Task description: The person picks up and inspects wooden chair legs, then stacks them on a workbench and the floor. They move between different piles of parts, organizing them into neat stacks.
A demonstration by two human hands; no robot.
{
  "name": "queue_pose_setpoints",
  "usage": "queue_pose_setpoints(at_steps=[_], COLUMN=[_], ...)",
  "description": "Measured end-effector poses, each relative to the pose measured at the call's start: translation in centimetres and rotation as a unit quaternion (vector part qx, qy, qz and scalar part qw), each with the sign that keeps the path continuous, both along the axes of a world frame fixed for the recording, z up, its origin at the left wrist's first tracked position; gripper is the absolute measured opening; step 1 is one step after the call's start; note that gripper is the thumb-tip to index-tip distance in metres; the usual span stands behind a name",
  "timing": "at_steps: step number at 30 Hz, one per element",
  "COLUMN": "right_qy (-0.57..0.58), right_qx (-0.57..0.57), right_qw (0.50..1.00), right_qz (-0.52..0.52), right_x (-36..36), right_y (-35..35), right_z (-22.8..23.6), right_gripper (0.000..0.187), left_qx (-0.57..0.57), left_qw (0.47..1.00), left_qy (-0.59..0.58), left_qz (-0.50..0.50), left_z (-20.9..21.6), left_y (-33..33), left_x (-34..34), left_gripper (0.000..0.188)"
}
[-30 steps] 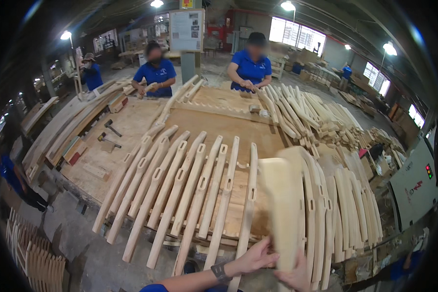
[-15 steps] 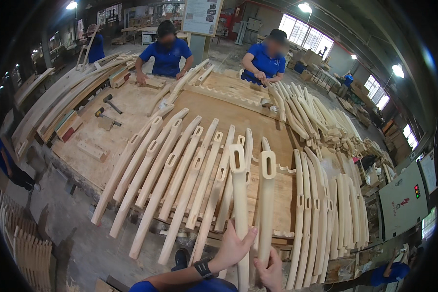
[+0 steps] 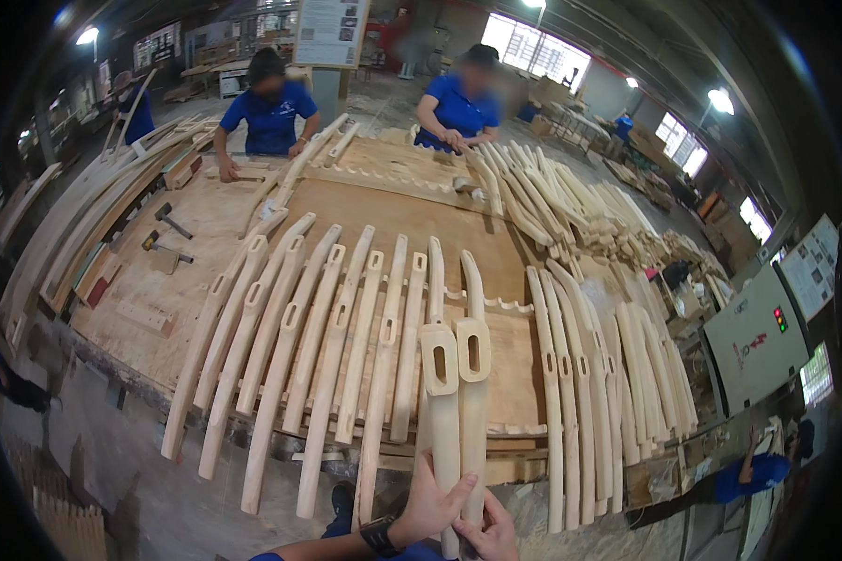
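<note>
Two pale wooden chair-leg-like pieces stand close together in front of me, their slotted ends facing up. My left hand (image 3: 437, 496), with a dark band at its wrist, is wrapped round the left wooden piece (image 3: 444, 425). Lower down, my right hand (image 3: 491, 533) grips the right wooden piece (image 3: 474, 411). Both pieces lean side by side, their slotted heads touching or nearly so. Just beyond them lies a row of similar slotted wooden pieces (image 3: 327, 323) across the bench, with near ends sticking out over its edge.
The wooden workbench (image 3: 122, 323) carries two mallets (image 3: 172, 222) at left and scalloped rails (image 3: 384, 182) farther back. Stacked wooden pieces (image 3: 571, 393) fill the right side. Two co-workers (image 3: 269, 117) in blue work at the far edge. A control cabinet (image 3: 756, 338) stands at right.
The two held pieces have come lower and closer together, their slotted ends tipped more toward me. My hands have drawn together. The whole view has shifted, moving the bench leftward in the picture.
</note>
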State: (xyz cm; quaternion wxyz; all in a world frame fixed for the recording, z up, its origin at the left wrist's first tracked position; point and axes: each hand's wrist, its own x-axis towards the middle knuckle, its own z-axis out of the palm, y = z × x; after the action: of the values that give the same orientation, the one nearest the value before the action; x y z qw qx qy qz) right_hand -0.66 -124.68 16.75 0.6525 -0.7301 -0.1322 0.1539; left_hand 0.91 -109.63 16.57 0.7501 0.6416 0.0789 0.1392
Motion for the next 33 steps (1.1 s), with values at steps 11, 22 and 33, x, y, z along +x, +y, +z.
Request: queue_pose_setpoints(at_steps=[11, 22, 33], right_qy=[0.101, 0.018, 0.03], right_qx=[0.074, -0.004, -0.036], right_qw=[0.992, 0.994, 0.981], right_qz=[-0.014, -0.111, -0.188], right_x=[0.0, 5.6, 12.4], right_y=[-2.1, -6.0, -6.2], right_z=[-2.3, -5.0, -3.3], right_gripper=[0.061, 0.025, 0.014], left_qx=[0.051, 0.052, 0.325], left_qw=[0.998, 0.975, 0.918], left_qy=[0.023, 0.204, 0.194], left_qz=[-0.022, -0.065, 0.119], left_z=[0.2, 0.1, -6.7], left_y=[-1.8, -3.1, 0.6], left_x=[1.8, 10.7, 28.0], left_gripper=[0.043, 0.036, 0.047])
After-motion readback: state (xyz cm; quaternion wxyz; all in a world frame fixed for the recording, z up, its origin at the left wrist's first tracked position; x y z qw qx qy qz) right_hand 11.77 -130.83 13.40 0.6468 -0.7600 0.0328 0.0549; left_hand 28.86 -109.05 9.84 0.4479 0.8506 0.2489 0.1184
